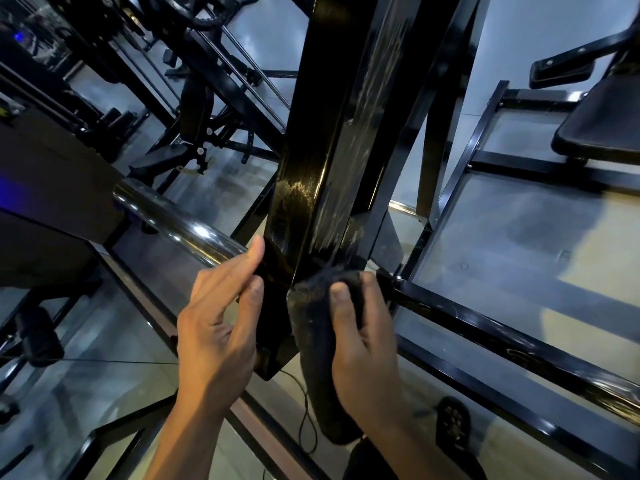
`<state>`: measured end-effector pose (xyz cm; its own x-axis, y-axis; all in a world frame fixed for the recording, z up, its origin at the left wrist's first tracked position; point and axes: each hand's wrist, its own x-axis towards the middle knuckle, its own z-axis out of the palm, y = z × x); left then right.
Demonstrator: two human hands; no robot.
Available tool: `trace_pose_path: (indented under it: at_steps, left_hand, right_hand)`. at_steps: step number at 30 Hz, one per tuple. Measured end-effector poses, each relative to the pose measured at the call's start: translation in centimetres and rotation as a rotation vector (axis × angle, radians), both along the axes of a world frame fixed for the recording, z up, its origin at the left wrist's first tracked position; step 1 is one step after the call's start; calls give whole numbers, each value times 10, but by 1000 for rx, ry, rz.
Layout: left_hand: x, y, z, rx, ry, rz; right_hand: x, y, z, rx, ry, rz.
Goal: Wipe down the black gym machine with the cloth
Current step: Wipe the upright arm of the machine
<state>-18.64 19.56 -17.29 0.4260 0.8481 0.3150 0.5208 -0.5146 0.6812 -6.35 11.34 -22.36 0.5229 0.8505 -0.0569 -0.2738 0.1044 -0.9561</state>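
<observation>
- Right hand (363,344): nearest the camera with the left; fingers and thumb curled round a dark cloth (318,341), gripping it. The upper end of the cloth is pressed against the right-hand face of the black upright beam (311,168), near the beam's lower end; the rest of the cloth hangs down below the hand.
- Left hand (218,327): fingers straight and held close together, holding nothing. The fingertips and thumb rest against the left edge of the same beam, level with the cloth.
- Black upright beam: glossy, part of the black gym machine; streaks and smears show on its lit faces above the cloth.
- Chrome bar (180,223): runs in from the left and passes behind the beam just above the left hand.
- Black base frame (519,341): rails extend to the right from the beam's foot across a grey floor (519,237).
- Padded seat (602,129): upper right, well apart from the hands.
- Further black machines (194,98) stand in the far upper left.
</observation>
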Motion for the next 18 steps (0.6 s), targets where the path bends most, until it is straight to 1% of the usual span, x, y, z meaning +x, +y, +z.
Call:
trace_pose_path:
  at_steps: [2,5,8,10,14,18]
  left_hand:
    - [0,1,0,6,2,-4]
    - [1,0,0,11,2,-4]
    - [1,-1,1,-2,-4,-1]
    - [1,0,2,8,-3,-2]
    - [1,0,5,30,4,-18]
    - [11,7,16,58,-27,-56]
  right_hand:
    - [13,9,2,29,-34,-39]
    - [30,18,8,81,34,-87]
    - [13,7,3,29,5,-64]
    - [2,0,-1,-3,23,-35]
    - [9,7,-2,16,-36,-78]
    - [22,14,5,45,16,-95]
